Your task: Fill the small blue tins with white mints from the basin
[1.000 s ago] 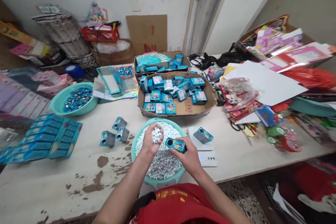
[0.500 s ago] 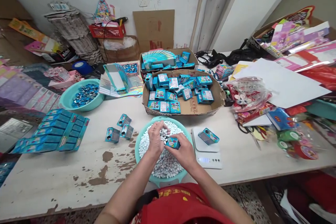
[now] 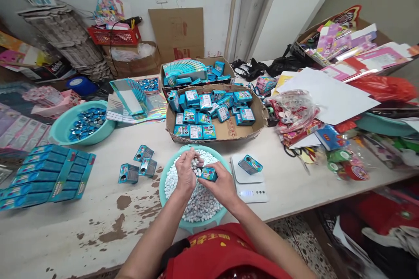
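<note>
Over a mint-green bowl full of small white candies, my left hand is cupped around a few white candies. Its fingers lie right beside the open end of a small blue candy box. My right hand grips that box, which lies tilted on its side with its opening toward my left hand. Another blue box rests on the white digital scale to the right. Three boxes with round holes in their tops, one of them the nearest box, stand left of the bowl.
Behind the bowl, a cardboard tray holds many blue boxes. A green basin of shiny blue round pieces stands left, above stacked blue cartons. Bags, paper and scissors crowd the right side.
The whole view has shifted, so the table's things sit further left. Both hands stay over the bowl, the box still in my right hand and candies in my left.
</note>
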The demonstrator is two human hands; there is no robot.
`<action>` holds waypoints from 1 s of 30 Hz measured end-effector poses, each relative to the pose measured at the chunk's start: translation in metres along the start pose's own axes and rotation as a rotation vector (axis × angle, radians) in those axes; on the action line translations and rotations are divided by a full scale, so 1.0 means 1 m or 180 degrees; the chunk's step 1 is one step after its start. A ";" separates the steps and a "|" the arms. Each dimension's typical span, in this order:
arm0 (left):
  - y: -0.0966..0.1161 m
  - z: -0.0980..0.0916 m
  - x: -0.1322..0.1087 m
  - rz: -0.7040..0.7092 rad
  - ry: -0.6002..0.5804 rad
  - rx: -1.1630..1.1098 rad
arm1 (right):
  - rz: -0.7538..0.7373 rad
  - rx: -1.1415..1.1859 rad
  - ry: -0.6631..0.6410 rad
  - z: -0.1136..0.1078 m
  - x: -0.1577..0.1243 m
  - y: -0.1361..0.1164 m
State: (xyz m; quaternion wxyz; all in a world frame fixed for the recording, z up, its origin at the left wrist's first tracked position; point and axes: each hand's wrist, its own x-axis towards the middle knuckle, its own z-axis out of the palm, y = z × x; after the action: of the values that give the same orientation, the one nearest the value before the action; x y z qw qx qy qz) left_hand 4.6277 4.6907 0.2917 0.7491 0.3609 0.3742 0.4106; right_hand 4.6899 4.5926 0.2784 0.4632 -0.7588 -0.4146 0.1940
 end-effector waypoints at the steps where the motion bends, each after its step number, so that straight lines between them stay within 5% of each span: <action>1: 0.000 0.000 0.000 0.0003 -0.0002 0.0037 | 0.0002 0.0005 0.0011 0.000 0.000 0.000; 22: 0.002 0.005 -0.006 0.0243 -0.0165 0.0391 | -0.0084 0.0218 0.0192 -0.001 -0.001 -0.002; 30: 0.002 0.000 0.005 0.0098 -0.0087 0.0522 | 0.0030 0.0062 0.0297 0.015 0.008 0.011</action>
State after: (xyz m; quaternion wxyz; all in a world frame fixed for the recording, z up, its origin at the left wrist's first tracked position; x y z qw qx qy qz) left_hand 4.6293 4.6958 0.2920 0.7156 0.4324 0.3908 0.3851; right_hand 4.6892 4.6053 0.2624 0.4885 -0.7645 -0.3871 0.1646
